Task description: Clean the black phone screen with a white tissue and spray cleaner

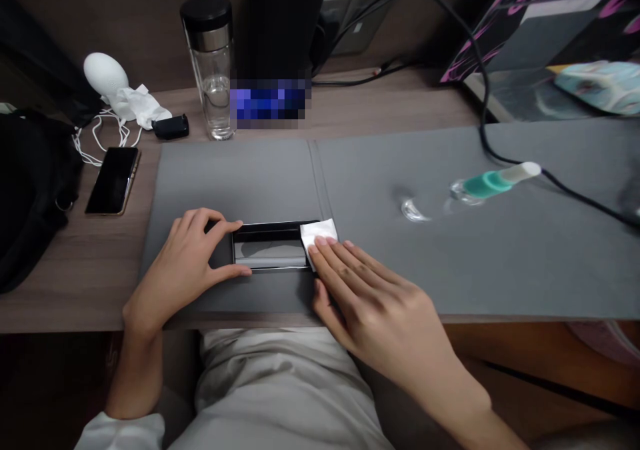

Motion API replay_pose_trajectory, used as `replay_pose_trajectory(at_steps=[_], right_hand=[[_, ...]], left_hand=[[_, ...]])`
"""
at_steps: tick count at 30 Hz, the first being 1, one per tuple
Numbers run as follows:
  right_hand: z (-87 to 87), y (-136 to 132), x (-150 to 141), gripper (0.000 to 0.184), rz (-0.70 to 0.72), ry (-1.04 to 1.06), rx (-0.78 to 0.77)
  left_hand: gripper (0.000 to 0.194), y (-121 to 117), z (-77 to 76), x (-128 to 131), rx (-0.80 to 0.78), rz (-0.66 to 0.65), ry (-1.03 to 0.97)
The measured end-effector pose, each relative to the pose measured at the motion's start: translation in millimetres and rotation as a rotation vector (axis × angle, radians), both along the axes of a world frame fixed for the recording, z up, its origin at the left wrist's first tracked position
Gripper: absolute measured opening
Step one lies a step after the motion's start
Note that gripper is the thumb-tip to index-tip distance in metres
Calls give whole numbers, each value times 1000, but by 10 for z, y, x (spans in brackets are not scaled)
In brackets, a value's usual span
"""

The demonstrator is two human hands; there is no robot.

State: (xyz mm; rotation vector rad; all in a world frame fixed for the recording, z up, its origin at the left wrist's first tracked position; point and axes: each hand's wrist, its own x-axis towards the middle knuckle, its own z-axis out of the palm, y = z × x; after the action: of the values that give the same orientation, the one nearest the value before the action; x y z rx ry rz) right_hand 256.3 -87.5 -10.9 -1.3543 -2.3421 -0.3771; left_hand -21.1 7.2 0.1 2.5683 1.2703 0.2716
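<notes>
A smartphone (270,253) with a glossy, mirror-like screen lies flat and sideways on a grey desk mat (400,263). My left hand (187,263) grips its left end, with the thumb on the near edge and the forefinger on the far edge. Under the fingertips of my right hand (375,303) is a folded white wipe (319,231), pressed on the phone's right end, which it covers. To the right are a small clear bottle with a green collar and white top (493,181) and a clear cap (415,210).
A glass tumbler (213,70) with a dark lid stands behind the mat. At left are a second phone (114,180), a small black case (171,127), white cables and a black bag (35,197). A black cable (483,103) crosses the mat's right side.
</notes>
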Motion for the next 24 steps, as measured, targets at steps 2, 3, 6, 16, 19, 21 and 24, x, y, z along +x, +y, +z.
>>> replay_pose_trajectory(at_steps=[2,3,6,16,19,21,24], right_hand=[[12,-23,-5,34,-1,-3,0],[17,-32,-6,34,0,-5,1],[25,-44,-6,33,6,-13,0],[-24,-2,-12,33,0,23,11],[-42,29,-25,33,-2,26,12],[-63,55,-29,34,-5,37,13],[-107,97,-29,38,3,63,9]], left_hand=[[69,2,-5,-1,-4,3,-2],[69,2,-6,0,-7,5,-4],[68,-2,-3,5,-10,7,-10],[69,8,-9,4,-13,2,-4],[70,6,-6,6,-9,2,2],[69,2,-3,8,-7,3,-1],[69,1,1,10,-7,2,-5]])
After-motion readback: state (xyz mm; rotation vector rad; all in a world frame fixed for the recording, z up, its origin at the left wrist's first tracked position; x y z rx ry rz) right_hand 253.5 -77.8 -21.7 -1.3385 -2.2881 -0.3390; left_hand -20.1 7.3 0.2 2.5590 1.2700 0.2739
